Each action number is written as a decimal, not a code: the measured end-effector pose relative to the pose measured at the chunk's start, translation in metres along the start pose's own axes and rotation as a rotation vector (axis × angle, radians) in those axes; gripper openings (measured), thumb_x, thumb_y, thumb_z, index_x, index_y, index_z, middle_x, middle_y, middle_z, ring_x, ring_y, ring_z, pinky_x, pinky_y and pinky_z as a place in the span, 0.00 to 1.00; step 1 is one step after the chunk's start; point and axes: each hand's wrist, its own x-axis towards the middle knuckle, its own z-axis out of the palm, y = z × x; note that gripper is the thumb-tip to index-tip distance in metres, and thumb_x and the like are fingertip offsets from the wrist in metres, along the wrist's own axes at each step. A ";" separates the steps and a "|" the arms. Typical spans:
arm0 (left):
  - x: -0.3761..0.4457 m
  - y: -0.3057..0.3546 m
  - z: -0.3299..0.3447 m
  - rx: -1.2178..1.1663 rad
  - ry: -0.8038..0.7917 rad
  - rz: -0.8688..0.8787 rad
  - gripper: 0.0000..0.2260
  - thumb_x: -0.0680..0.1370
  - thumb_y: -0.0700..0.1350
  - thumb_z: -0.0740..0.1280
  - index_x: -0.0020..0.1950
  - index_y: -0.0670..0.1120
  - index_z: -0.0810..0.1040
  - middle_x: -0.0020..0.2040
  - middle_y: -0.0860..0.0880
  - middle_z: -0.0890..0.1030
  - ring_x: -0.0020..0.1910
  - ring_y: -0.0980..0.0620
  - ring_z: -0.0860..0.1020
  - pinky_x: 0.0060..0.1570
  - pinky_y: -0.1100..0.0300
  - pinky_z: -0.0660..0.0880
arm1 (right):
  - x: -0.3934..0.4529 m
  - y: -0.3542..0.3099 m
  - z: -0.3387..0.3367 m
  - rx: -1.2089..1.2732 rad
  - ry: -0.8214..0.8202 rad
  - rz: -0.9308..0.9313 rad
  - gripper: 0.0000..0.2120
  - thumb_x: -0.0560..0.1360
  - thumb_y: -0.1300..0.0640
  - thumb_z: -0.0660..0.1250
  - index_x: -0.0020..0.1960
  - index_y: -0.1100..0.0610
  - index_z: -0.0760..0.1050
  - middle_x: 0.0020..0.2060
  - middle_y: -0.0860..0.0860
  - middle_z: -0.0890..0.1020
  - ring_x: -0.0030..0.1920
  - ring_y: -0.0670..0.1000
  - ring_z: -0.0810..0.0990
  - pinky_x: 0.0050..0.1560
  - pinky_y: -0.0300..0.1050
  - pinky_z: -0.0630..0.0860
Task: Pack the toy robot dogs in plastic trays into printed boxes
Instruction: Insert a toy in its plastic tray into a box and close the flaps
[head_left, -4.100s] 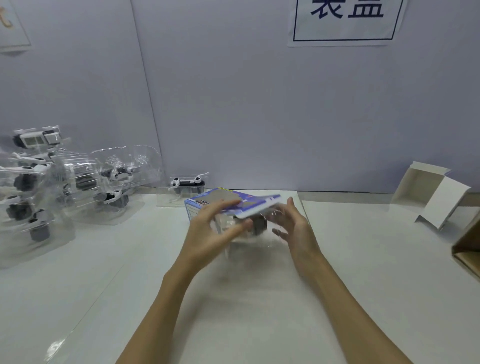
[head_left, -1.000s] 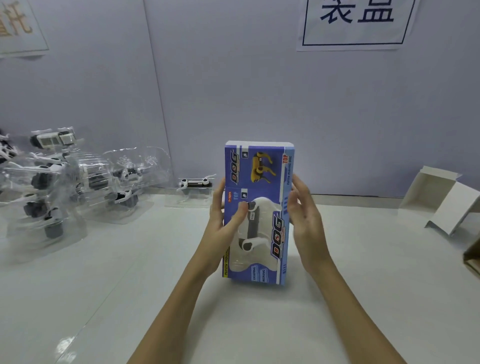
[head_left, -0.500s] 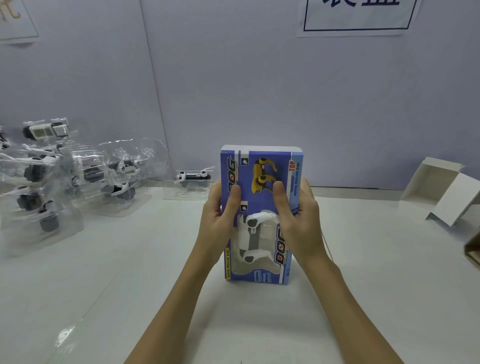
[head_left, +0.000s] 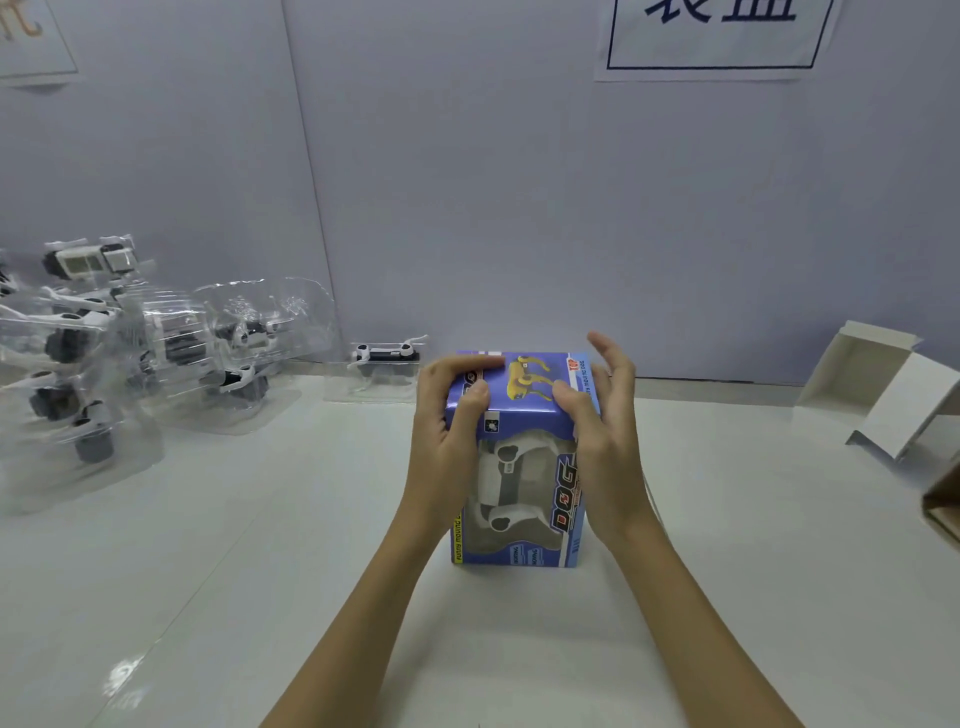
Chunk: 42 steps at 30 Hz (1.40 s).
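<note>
Blue printed cardboard box (head_left: 519, 462), one, upright at centre of white table (head_left: 260, 545). Left hand (head_left: 447, 441) grips its top left edge; right hand (head_left: 602, 441) thumb presses the top, fingers spread. One white toy dog (head_left: 506, 483) behind window.

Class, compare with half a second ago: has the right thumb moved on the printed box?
Yes. The right hand has slid its thumb rightward off the yellow dog picture on the box.

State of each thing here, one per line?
Printed box: upright on the table, top closed, white toy dog visible through its window.
Left hand: gripping the box.
Right hand: thumb on top, fingers spread.
White carton: open.
Trayed dogs: unboxed.
</note>
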 end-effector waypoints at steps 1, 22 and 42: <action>-0.001 -0.001 0.001 -0.001 0.003 -0.023 0.11 0.81 0.48 0.62 0.61 0.49 0.79 0.59 0.44 0.81 0.59 0.38 0.81 0.57 0.34 0.78 | 0.000 0.000 0.000 -0.003 -0.013 -0.002 0.24 0.76 0.52 0.66 0.72 0.46 0.68 0.60 0.54 0.80 0.52 0.55 0.86 0.43 0.43 0.83; -0.004 -0.003 -0.005 -0.107 -0.101 -0.069 0.12 0.80 0.55 0.68 0.63 0.57 0.76 0.58 0.49 0.83 0.52 0.46 0.86 0.43 0.56 0.83 | 0.002 0.007 -0.003 -0.123 -0.033 -0.079 0.14 0.80 0.49 0.62 0.64 0.51 0.75 0.52 0.50 0.84 0.49 0.53 0.87 0.39 0.44 0.82; -0.007 -0.019 0.003 0.348 0.113 0.326 0.29 0.79 0.50 0.74 0.76 0.49 0.66 0.66 0.48 0.73 0.64 0.52 0.76 0.56 0.62 0.78 | 0.000 0.013 -0.006 -0.145 -0.028 -0.149 0.41 0.73 0.50 0.78 0.77 0.35 0.57 0.71 0.48 0.73 0.65 0.49 0.81 0.49 0.45 0.85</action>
